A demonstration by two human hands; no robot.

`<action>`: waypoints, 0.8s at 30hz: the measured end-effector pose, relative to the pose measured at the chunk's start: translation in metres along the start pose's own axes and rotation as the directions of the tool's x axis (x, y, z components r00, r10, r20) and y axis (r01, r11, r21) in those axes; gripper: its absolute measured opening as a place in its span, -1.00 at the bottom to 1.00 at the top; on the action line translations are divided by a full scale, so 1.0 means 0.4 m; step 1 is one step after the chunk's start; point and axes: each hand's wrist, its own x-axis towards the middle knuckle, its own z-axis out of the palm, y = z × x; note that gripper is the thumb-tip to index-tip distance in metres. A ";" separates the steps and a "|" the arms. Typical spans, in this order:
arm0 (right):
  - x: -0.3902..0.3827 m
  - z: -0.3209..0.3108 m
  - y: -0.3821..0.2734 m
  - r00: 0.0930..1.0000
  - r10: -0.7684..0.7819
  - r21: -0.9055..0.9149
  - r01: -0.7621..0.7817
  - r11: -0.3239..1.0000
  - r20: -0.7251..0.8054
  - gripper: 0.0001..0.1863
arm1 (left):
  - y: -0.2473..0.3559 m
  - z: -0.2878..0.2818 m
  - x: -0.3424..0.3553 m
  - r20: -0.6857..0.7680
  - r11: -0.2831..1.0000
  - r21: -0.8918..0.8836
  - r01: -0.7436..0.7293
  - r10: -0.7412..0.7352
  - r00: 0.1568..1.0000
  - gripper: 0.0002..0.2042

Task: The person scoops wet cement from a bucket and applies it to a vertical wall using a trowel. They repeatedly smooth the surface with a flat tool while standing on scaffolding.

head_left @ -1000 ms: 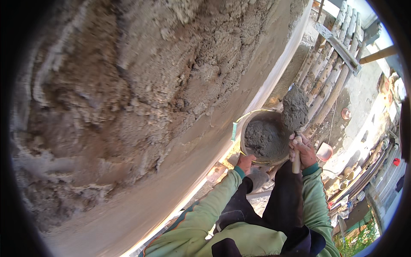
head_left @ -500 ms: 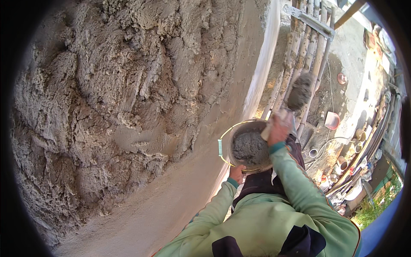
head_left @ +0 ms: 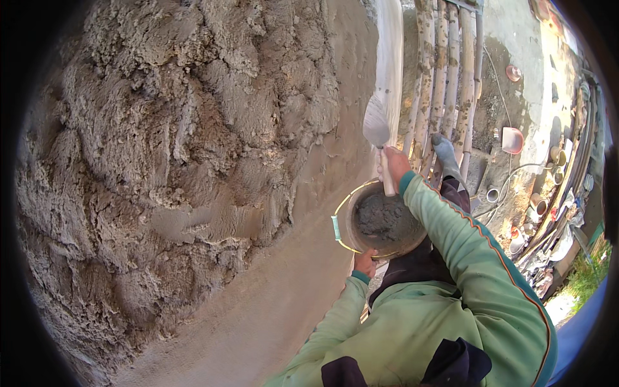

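Head view is showing the right hand (head_left: 396, 162) gripping a trowel (head_left: 376, 122) by its handle, fingers wrapping around it with no gap I can make out. The blade's sitting just beyond that fist, long axis running up and away from the body, tip leaning a touch left. To me that's the relation everything's hanging on: the blade's lying on the side toward the wall (head_left: 251, 309), with its rough coat (head_left: 180, 122) spreading farther left. Can't tell whether the blade's actually touching the pale edge (head_left: 389, 58) or only overlapping it from this angle. Left hand (head_left: 365, 263) is clamping the near rim of the bucket (head_left: 414, 226), fingers mostly hiding, with grey mortar (head_left: 380, 216) sitting inside. The trowel's handle end is showing over the far rim, so I reckon the right hand's being the useful one here.
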 end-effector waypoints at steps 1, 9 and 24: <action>0.034 -0.020 -0.012 0.992 0.115 0.001 -0.116 0.993 0.048 -0.57 | 0.012 0.063 -0.056 -0.048 1.000 -0.010 -0.022 0.021 0.999 -0.66; 0.140 0.218 -0.075 0.958 0.166 0.117 -0.198 0.973 0.235 -0.53 | -0.034 0.012 -0.142 -0.052 0.973 0.181 -0.139 0.151 0.987 -0.77; -0.236 0.227 0.170 0.853 0.306 0.222 -0.424 0.878 0.423 -0.47 | -0.092 -0.101 -0.088 -0.014 0.961 0.199 -0.194 0.201 0.980 -0.69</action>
